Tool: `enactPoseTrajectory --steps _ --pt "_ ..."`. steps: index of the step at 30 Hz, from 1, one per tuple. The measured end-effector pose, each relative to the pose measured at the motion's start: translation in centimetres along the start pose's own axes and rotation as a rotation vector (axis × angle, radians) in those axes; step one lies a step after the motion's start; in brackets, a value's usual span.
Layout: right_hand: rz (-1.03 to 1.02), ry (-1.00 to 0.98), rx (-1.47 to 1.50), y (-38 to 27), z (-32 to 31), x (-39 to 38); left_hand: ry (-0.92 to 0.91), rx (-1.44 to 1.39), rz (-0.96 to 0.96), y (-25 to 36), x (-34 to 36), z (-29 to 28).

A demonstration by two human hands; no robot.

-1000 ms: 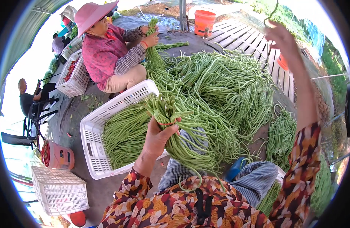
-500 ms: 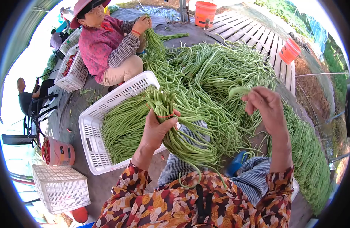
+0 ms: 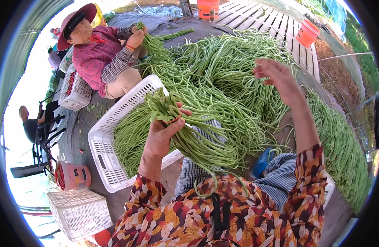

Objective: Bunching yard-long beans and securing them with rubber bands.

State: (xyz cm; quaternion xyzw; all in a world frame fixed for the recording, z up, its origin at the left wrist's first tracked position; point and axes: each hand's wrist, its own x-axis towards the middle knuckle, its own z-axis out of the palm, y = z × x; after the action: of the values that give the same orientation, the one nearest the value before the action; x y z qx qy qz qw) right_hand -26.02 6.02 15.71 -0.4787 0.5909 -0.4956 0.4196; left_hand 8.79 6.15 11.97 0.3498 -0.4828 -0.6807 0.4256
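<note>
My left hand (image 3: 160, 136) is wrapped round a thick bundle of long beans (image 3: 204, 150), close to its cut ends. A red rubber band (image 3: 173, 120) circles the bundle beside my thumb, and the loose tails hang over my lap. My right hand (image 3: 279, 78) is raised over the large pile of long beans (image 3: 234, 61), fingers stretched out, slightly blurred, with nothing seen in them. Below and left of the bundle stands a white plastic crate (image 3: 110, 168), with more long beans (image 3: 130, 144) laid lengthwise inside.
A co-worker (image 3: 95, 61) sits at the far left holding long beans. Other white crates (image 3: 80, 212), a bucket (image 3: 72, 176) and a chair (image 3: 41, 152) stand left. Orange buckets (image 3: 307, 33) and wooden slats (image 3: 276, 26) lie beyond the pile. A blue shoe (image 3: 262, 164) shows near my knee.
My right hand has let go of the short green bean piece it held and moved up and slightly left, fingers opening. My left hand still grips the bundle. The whole view has shifted a little.
</note>
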Motion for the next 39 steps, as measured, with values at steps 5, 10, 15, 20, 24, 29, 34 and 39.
enactPoseTrajectory --steps 5,10,15,20,24,29,34,39 --pt "-0.278 -0.424 -0.194 5.0 9.2 -5.0 -0.108 -0.107 0.033 -0.4 0.4 2.2" --pt "-0.201 -0.472 -0.302 4.3 11.8 -9.0 -0.094 -0.272 0.034 -0.7 0.4 3.5" --pt "-0.218 -0.54 -0.548 2.6 11.7 -11.2 -0.077 -0.323 0.012 -1.3 -0.1 4.8" --pt "-0.492 -0.323 -0.723 -2.3 8.5 -10.8 -0.197 -0.03 0.117 -1.3 -0.7 5.4" --pt "-0.811 0.023 -0.489 -3.4 10.6 -9.9 -0.185 0.079 0.107 -1.8 -0.6 5.7" --pt "-0.974 0.235 -0.822 -0.9 11.4 -9.4 -0.23 0.085 0.116 -1.7 -0.8 6.0" --pt "-1.029 0.12 -0.829 -2.1 10.1 -10.1 -0.261 0.164 0.12 -1.6 -1.2 5.7" --pt "-1.094 0.017 -0.737 -2.8 10.3 -9.1 -0.313 0.195 0.11 -1.3 -1.8 5.3"
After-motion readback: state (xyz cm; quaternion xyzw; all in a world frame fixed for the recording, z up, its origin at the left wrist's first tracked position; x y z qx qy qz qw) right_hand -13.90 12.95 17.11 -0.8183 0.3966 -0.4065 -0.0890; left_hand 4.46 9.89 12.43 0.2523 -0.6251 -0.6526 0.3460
